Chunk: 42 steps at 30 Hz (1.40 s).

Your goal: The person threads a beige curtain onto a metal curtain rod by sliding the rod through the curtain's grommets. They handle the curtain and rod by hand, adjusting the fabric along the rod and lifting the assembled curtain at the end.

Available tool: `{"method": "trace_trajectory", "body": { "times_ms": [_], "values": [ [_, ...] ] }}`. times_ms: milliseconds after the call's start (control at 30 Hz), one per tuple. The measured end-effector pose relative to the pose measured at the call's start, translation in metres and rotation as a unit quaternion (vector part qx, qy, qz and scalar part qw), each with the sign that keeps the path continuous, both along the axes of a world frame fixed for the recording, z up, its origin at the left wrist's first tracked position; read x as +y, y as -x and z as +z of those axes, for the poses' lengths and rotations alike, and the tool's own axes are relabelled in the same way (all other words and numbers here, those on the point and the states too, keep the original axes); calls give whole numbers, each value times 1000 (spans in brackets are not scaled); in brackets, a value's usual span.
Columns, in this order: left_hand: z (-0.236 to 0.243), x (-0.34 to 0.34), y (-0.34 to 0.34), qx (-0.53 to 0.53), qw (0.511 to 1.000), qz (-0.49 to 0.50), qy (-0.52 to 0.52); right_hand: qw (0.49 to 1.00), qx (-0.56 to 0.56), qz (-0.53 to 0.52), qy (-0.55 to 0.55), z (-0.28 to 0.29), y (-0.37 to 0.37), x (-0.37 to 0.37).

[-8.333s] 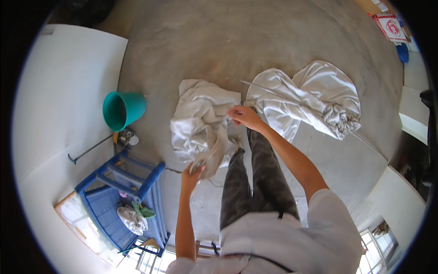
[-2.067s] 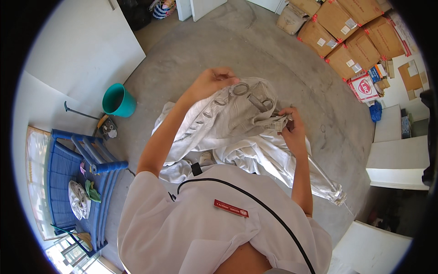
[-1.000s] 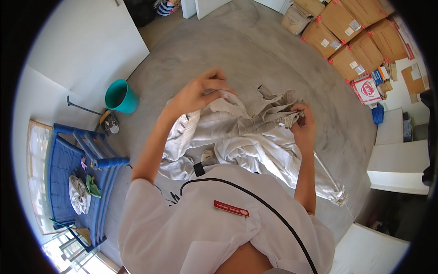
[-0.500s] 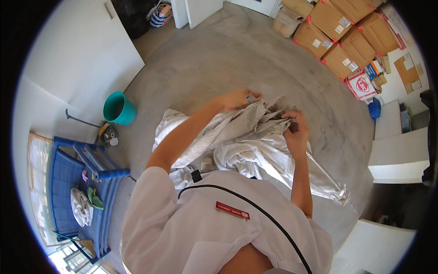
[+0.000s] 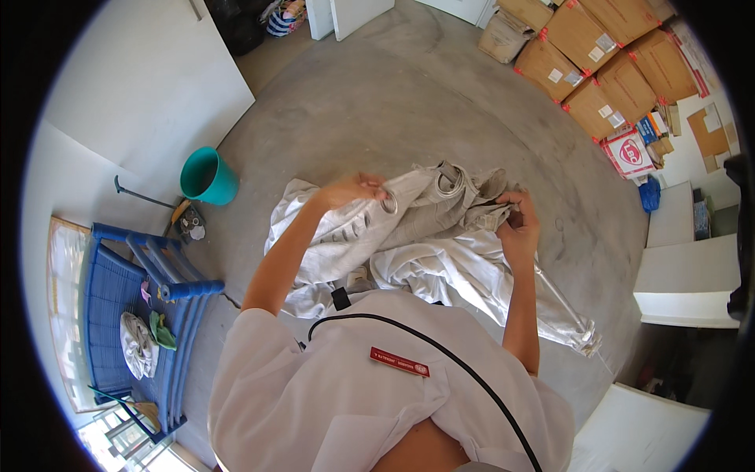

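A beige-grey eyelet curtain (image 5: 429,206) hangs bunched in front of me, with metal rings along its top edge. At that edge, beside one of the rings, the fingers of my left hand (image 5: 351,191) are closed on the cloth, slightly smeared by motion. My right hand (image 5: 519,228) pinches the gathered folds at the other end of the same edge. A white curtain (image 5: 440,263) lies in loose folds below, close to my feet. From its right side a pale metal rod (image 5: 560,297) slants away across the floor.
A teal bucket (image 5: 209,176) stands by the left wall, with a blue bench (image 5: 169,330) nearer me carrying crumpled cloths. Cardboard boxes (image 5: 586,39) are stacked at the far right. White cabinets (image 5: 684,271) line the right side. Concrete floor (image 5: 354,102) spreads ahead.
My left hand has moved left and slightly down along the curtain's top edge, spreading it so more rings show. My right hand keeps its pinch, shifted slightly right.
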<state>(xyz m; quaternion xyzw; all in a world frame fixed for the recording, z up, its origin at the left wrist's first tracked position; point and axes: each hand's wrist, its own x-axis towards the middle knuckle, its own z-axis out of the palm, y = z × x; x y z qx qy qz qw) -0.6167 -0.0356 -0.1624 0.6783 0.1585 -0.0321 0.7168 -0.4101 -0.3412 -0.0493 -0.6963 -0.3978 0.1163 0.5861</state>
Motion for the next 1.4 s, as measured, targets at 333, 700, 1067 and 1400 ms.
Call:
{"method": "trace_trajectory", "body": {
  "times_ms": [333,700,1067,1400],
  "values": [
    [138,-4,-29,-38,956,151,-248,1000,19,14,9,-7,-3,8],
    [170,-114,-76,-228,765,248,-549,1000,-7,-6,-9,-12,-2,13],
    [89,-156,-42,-250,863,274,-343,998,15,-25,-59,-16,-6,17],
    [-33,-112,9,-54,980,189,-12,999,41,-15,-16,-2,-12,15]
  ]
}}
